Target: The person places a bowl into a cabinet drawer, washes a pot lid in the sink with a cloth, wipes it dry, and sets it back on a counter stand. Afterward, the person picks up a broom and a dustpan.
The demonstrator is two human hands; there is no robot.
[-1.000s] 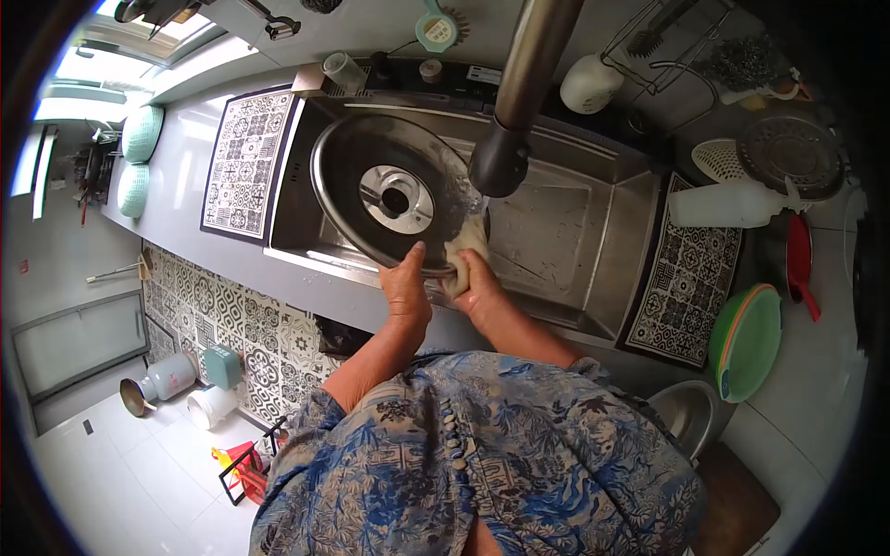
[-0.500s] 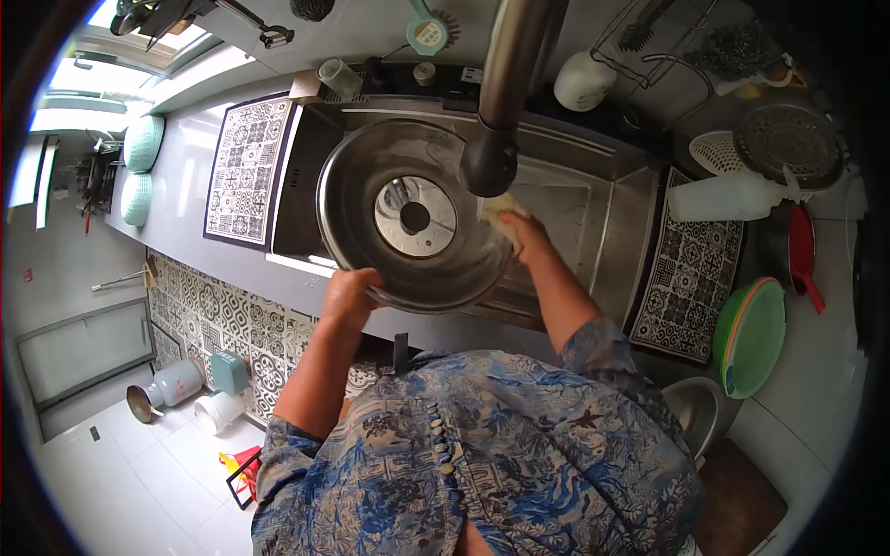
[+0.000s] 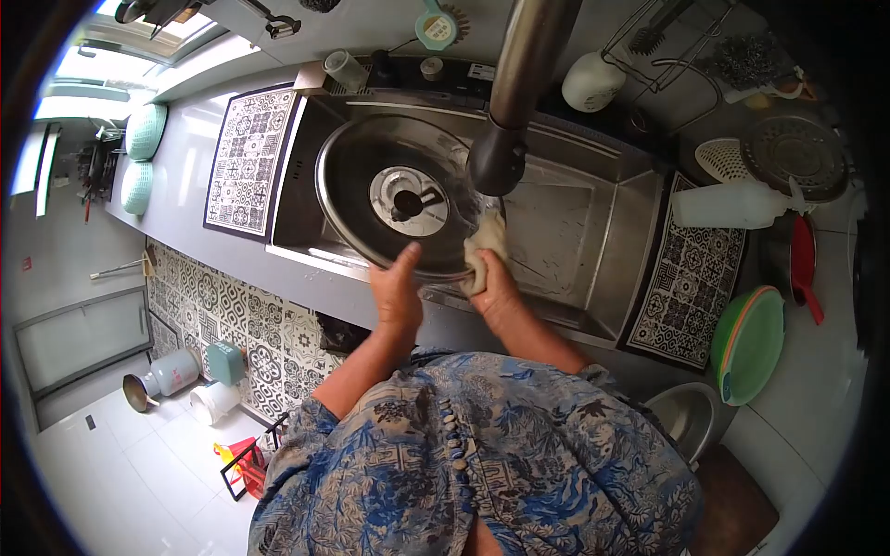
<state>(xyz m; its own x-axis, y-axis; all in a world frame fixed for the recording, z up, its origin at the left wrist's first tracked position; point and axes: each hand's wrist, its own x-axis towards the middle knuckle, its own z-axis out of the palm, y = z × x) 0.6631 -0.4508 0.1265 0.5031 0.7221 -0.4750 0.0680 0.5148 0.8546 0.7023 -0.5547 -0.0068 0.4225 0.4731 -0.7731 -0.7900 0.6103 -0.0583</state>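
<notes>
A wide, round metal basin [image 3: 348, 222] is tilted over the left part of the sink [image 3: 575, 250]. Its middle carries a shiny disc with a dark round centre. My left hand [image 3: 397, 287] grips its near rim, thumb on top and the other fingers mostly hidden below. In my right hand [image 3: 496, 285] is a bunched, pale, wet cloth [image 3: 489, 236], held at the basin's near right rim. Water runs from the dark spout of the faucet [image 3: 496, 162] down onto the cloth.
Patterned mats [image 3: 248, 162] flank the sink. Right of it lie a white bottle [image 3: 728, 204], a red-handled utensil [image 3: 805, 269] and green basins [image 3: 751, 347]. A white jar [image 3: 593, 82] stands behind. Pale green baskets [image 3: 144, 132] sit at far left.
My left hand has slid right along the near rim. My right hand brought the cloth toward me and left, from the basin's right side to its near right rim.
</notes>
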